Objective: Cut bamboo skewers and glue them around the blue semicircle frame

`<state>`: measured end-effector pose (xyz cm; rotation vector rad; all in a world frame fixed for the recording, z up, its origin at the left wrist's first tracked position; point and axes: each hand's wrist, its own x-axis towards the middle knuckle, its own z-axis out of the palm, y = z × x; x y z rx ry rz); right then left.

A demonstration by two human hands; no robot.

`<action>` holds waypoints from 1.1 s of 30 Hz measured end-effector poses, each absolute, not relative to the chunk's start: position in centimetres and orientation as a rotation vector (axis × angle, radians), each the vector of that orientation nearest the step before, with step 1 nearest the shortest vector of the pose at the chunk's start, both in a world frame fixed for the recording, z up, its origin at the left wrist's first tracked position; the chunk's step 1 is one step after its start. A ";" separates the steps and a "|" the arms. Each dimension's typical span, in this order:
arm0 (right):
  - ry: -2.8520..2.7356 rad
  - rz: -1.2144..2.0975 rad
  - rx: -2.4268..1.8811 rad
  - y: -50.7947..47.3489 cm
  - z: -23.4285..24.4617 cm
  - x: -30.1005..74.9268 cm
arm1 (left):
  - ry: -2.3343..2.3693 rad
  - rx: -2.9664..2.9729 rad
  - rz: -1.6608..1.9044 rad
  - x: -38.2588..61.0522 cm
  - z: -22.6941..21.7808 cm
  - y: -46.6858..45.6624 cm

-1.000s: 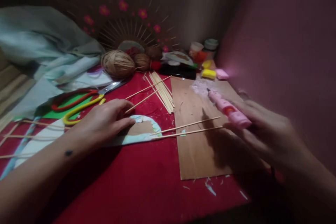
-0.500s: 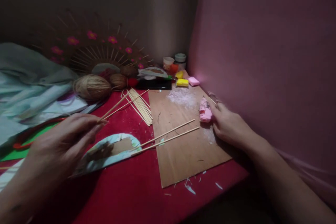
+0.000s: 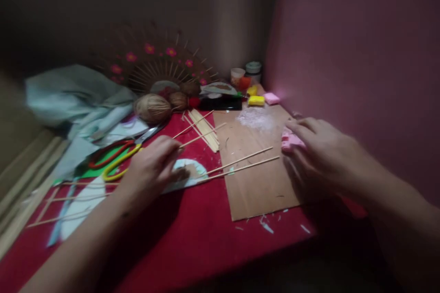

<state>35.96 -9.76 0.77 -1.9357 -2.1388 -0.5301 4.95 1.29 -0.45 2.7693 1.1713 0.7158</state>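
Observation:
Two thin wooden sticks [image 3: 201, 136] are pinched in my left hand [image 3: 151, 165], their free ends pointing up and to the right. Below that hand lies a rounded pale-blue and brown cardboard piece [image 3: 192, 165], partly covered by it. From its edge two more sticks [image 3: 245, 165] reach across the brown board [image 3: 254, 197]. My right hand [image 3: 319, 146] is closed over a pink glue gun [image 3: 291, 141] at the board's right side; much of the tool is hidden by the fingers. A bundle of sticks [image 3: 206, 135] rests on the red cloth [image 3: 206, 238] beside the board.
Scissors [image 3: 117, 174] with red and yellow handles lie at the left near a stick frame [image 3: 48, 206]. Twine balls [image 3: 153, 107], a flowered fan [image 3: 161, 64], yellow [image 3: 256, 100] and pink packets [image 3: 271, 98] and small tubs [image 3: 253, 71] stand behind. A pink wall or curtain [image 3: 350, 46] bounds the right.
The view has shifted left. My left hand has moved right and closer to the cardboard piece, still holding its sticks. My right hand has come further over the glue gun.

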 end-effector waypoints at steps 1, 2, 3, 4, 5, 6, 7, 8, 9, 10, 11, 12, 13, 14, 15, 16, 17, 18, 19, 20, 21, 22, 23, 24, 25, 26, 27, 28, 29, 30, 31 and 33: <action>-2.192 -0.535 -1.755 -9.4 1.3 34.4 | 1.108 2.808 0.718 5.3 -0.5 1.2; -2.284 -0.511 -1.605 -8.8 1.7 32.7 | 1.071 2.835 0.720 5.8 -0.6 1.1; -2.347 -0.490 -1.461 -8.1 1.9 31.0 | 1.038 2.854 0.736 6.3 -0.6 0.9; -2.395 -0.450 -1.379 -7.3 2.0 29.3 | 1.010 2.863 0.760 6.7 -0.7 0.6; -2.381 -0.456 -1.311 -6.4 1.9 27.8 | 0.987 2.859 0.788 7.2 -0.6 0.3; -2.375 -0.472 -1.258 -5.5 1.6 26.6 | 0.963 2.844 0.819 7.5 -0.5 0.0; -2.393 -0.452 -1.244 -4.6 1.1 25.7 | 0.943 2.822 0.845 7.6 -0.3 -0.2; -2.397 -0.396 -1.244 -3.9 0.6 25.2 | 0.929 2.798 0.863 7.6 0.0 -0.3; -2.372 -0.338 -1.252 -3.3 0.1 25.0 | 0.921 2.770 0.870 7.4 0.2 -0.3; -2.335 -0.284 -1.273 -2.9 -0.3 25.1 | 0.928 2.740 0.863 7.1 0.5 -0.2; -2.281 -0.226 -1.304 -2.7 -0.7 25.4 | 0.953 2.702 0.850 6.6 0.6 0.1; -2.221 -0.162 -1.336 -2.6 -1.0 25.8 | 0.986 2.658 0.831 6.0 0.8 0.4; -2.167 -0.092 -1.362 -2.6 -1.2 26.3 | 1.019 2.608 0.801 5.4 0.8 0.8; -2.121 -0.016 -1.380 -2.6 -1.4 26.7 | 1.045 2.559 0.759 4.8 0.7 1.1; -2.090 0.054 -1.391 -2.6 -1.6 27.1 | 1.057 2.515 0.709 4.4 0.5 1.4; -2.077 0.108 -1.397 -2.7 -1.7 27.4 | 1.056 2.484 0.652 4.1 0.3 1.6; -2.082 0.144 -1.400 -2.7 -1.8 27.5 | 1.044 2.468 0.597 4.0 0.0 1.6; -2.105 0.165 -1.394 -2.7 -2.0 27.5 | 1.031 2.461 0.552 4.1 -0.2 1.5; -2.139 0.173 -1.378 -2.7 -2.2 27.5 | 1.025 2.461 0.521 4.2 -0.5 1.4; -2.177 0.172 -1.356 -2.7 -2.3 27.3 | 1.025 2.465 0.501 4.5 -0.7 1.2; -2.214 0.171 -1.332 -2.6 -2.5 27.2 | 1.031 2.468 0.487 4.7 -0.8 1.0; -2.240 0.170 -1.313 -2.5 -2.5 27.1 | 1.041 2.464 0.478 4.9 -0.8 0.8; -2.251 0.168 -1.307 -2.5 -2.6 27.1 | 1.055 2.453 0.472 5.1 -0.8 0.7; -2.251 0.164 -1.314 -2.4 -2.6 27.2 | 1.066 2.438 0.466 5.1 -0.8 0.7; -2.245 0.162 -1.326 -2.4 -2.6 27.3 | 1.070 2.423 0.461 5.1 -0.7 0.7; -2.240 0.165 -1.336 -2.3 -2.6 27.5 | 1.070 2.409 0.458 5.0 -0.6 0.8; -2.236 0.170 -1.344 -2.3 -2.6 27.7 | 1.068 2.400 0.453 4.8 -0.6 0.9; -2.239 0.185 -1.348 -2.2 -2.5 27.9 | 1.069 2.395 0.446 4.7 -0.6 1.0; -2.245 0.208 -1.349 -2.2 -2.5 28.1 | 1.080 2.392 0.439 4.6 -0.7 1.1; -2.252 0.237 -1.350 -2.2 -2.5 28.2 | 1.099 2.389 0.436 4.5 -0.7 1.3; -2.257 0.268 -1.355 -2.2 -2.5 28.2 | 1.130 2.384 0.436 4.4 -0.8 1.4; -2.265 0.326 -1.375 -2.2 -2.6 28.3 | 1.201 2.365 0.442 4.3 -1.0 1.6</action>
